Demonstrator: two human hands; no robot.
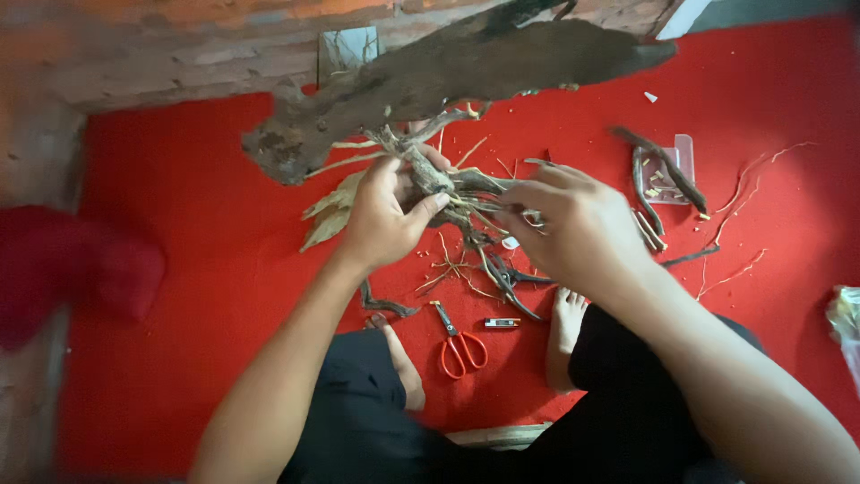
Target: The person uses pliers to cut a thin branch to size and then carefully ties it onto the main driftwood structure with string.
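Your left hand [381, 220] is closed around a thick root stem [428, 175], thumb pressed on it, while your right hand [573, 229] pinches a thin twig [484, 188] of the same tangled root cluster between the two hands. Above your hands lies a big driftwood slab [466, 67]; below them, orange-handled scissors [459, 345] rest on the red carpet [179, 197] by your feet.

Red carpeted floor [197, 269], red-handled scissors [459, 345] lying near the middle, small lighter [502, 323] just beside them, clear plastic tray [683, 170] to the right, dark twigs [658, 170] across it, pale wood slivers [743, 193] scattered about, dried leaves [330, 215] at left.
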